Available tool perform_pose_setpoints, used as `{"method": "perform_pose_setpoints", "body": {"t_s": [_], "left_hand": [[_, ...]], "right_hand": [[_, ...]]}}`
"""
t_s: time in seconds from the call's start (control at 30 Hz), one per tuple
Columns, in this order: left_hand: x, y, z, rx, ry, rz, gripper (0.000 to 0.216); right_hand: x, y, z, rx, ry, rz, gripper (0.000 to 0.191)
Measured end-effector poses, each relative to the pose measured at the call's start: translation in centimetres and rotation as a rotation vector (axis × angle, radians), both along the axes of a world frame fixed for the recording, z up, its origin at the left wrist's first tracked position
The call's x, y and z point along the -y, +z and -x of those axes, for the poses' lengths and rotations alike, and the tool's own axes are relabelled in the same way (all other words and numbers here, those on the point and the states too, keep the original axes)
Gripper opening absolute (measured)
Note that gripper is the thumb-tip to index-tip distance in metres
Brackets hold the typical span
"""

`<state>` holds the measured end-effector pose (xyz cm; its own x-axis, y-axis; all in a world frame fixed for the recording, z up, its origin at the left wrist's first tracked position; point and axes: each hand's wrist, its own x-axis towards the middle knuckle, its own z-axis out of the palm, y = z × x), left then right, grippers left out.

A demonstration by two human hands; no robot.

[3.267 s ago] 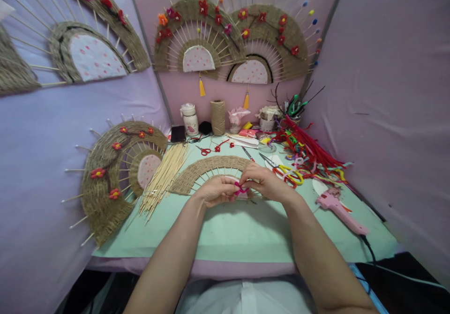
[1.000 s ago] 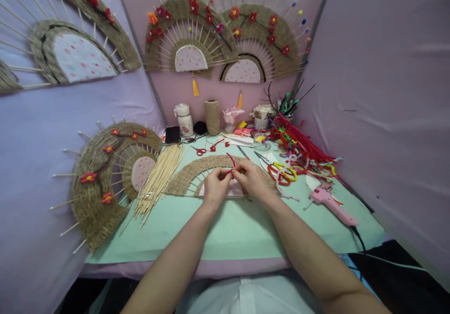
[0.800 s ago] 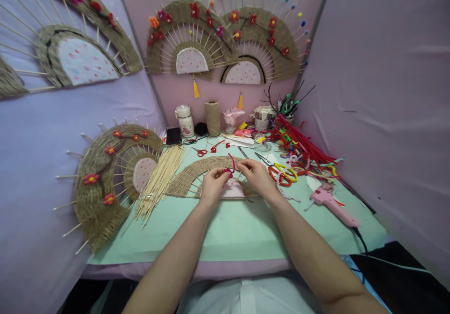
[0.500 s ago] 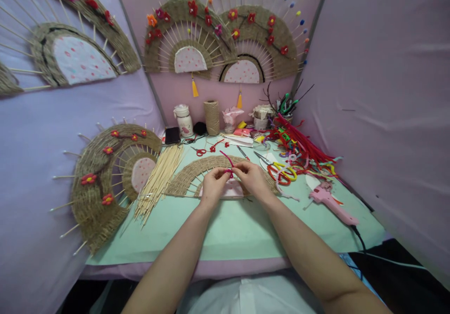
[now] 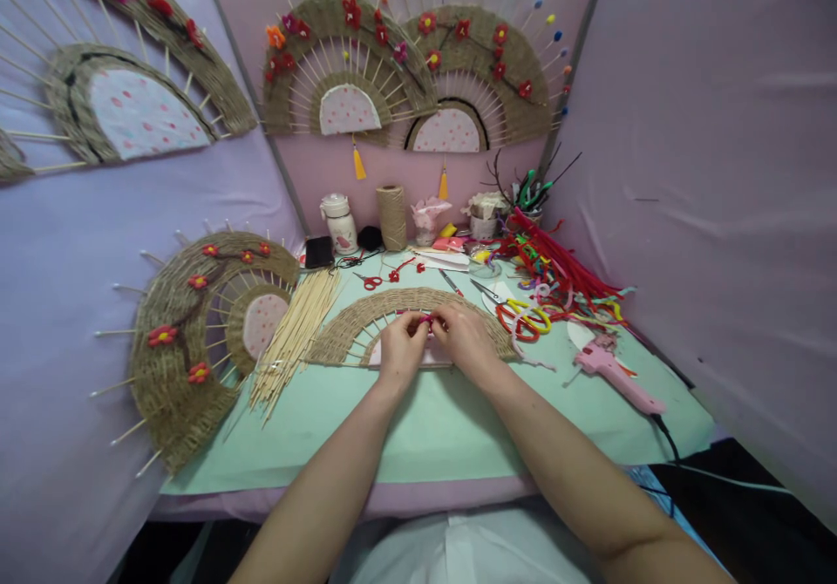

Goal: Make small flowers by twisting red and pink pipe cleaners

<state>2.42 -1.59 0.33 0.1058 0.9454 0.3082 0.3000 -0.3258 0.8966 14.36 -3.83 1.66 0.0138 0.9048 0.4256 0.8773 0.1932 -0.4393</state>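
Your left hand (image 5: 400, 344) and right hand (image 5: 463, 340) meet fingertip to fingertip, both pinching a pink pipe cleaner (image 5: 426, 319) between them, equally near; its axis is too bunched to tell. Just beneath lies a woven fan (image 5: 340, 333); scissors (image 5: 523, 318) lie to the right.

Cloth drapes three sides: a lilac left wall (image 5: 78, 218) from 7 to 10 o'clock, a pinker back wall (image 5: 402, 166) at 12 o'clock hung with woven half-round fans (image 5: 320, 26), and a plain mauve right wall (image 5: 706, 174) from 1 to 4 o'clock. A table (image 5: 215, 505) under a mint-green mat (image 5: 425, 436) fills the middle, its lilac-pink cloth edge at 6 o'clock, with dark floor (image 5: 751, 519) at 5 o'clock. The light is soft and even.
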Motion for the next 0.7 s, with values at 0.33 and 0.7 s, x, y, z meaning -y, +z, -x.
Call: {"method": "perform_pose_setpoints", "body": {"t_s": [0.33,0.7], "left_hand": [[0.05,0.05,-0.02,-0.004,0.014,-0.001,0.011],[-0.03,-0.09,-0.05,-0.005,-0.056,-0.057,0.014]], "right_hand": [[0.09,0.13,0.01,0.105,-0.038,0.035,0.010],[-0.10,0.44,-0.65,0.070,0.052,0.091,0.012]]}}
